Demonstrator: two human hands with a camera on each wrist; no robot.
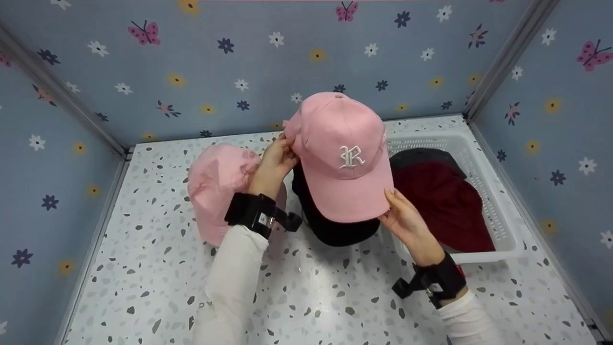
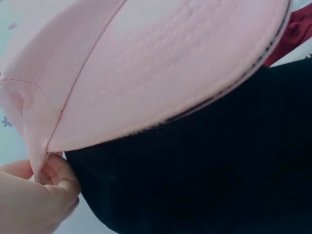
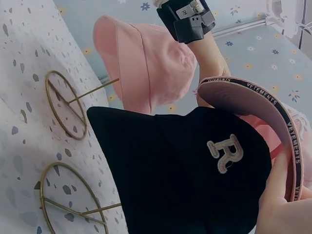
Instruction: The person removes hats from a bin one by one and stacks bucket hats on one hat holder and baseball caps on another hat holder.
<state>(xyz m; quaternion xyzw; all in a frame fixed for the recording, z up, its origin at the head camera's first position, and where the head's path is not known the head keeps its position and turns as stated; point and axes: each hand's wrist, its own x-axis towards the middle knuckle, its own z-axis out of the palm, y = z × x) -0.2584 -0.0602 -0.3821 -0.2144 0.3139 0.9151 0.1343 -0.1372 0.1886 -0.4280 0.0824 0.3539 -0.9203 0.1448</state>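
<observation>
Both hands hold a pink baseball cap (image 1: 330,124) with a white embroidered letter on its front. My left hand (image 1: 270,165) pinches the cap's side near the lower edge. At the brim's right corner, my right hand (image 1: 407,223) grips with the thumb on top. Dark lettered tape lines the brim's underside (image 3: 243,100) in the right wrist view. Below the pink cap is a black cap (image 3: 190,161) with a pale letter R, on a gold wire stand (image 3: 100,209). Whether the two caps touch, I cannot tell.
Left of the hands, a pink bucket hat (image 1: 215,182) sits on another gold wire stand (image 3: 95,90). A white basket (image 1: 515,249) at the right holds a dark red hat (image 1: 440,206) and something dark grey. Flower-patterned panels (image 1: 263,62) enclose the speckled table (image 1: 143,268).
</observation>
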